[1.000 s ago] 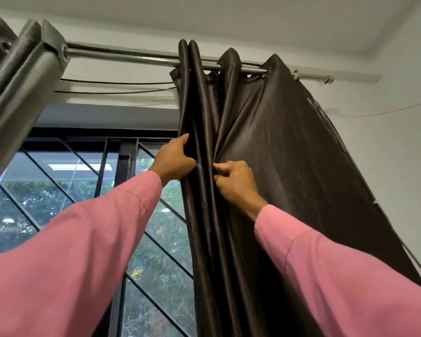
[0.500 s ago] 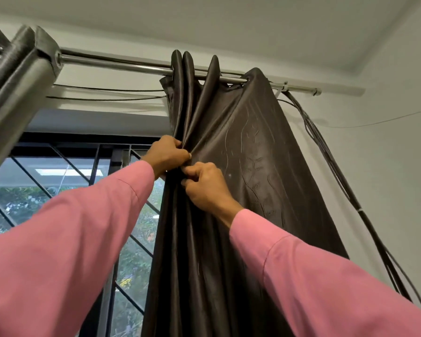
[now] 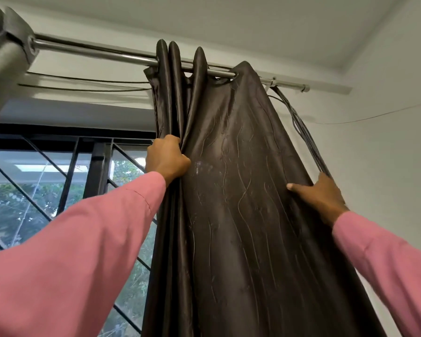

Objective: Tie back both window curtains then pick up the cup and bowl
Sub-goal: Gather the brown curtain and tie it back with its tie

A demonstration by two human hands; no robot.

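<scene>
Brown curtain point(image 3: 241, 190) hangs bunched on the rod point(image 3: 122, 55) at the window's right. Left hand point(image 3: 167, 159) grips its gathered folds; right hand point(image 3: 319, 195) clasps its right edge.

right curtain point(image 3: 241, 190): dark brown cloth with a satin sheen, smooth, worked with raised wavy lines
left curtain point(image 3: 3, 52): grey cloth of the same glossy kind, with a fine woven grain showing
curtain rod point(image 3: 95, 51): bright polished metal, mirror-smooth
window grille point(image 3: 68, 171): dark painted metal bars, dull finish
window pane point(image 3: 15, 203): clear glass
sleeves point(image 3: 95, 251): pink cloth, matt and soft-looking
wall point(image 3: 387, 142): white paint, matt and even
cords point(image 3: 309, 142): thin grey strands, slightly glossy
</scene>
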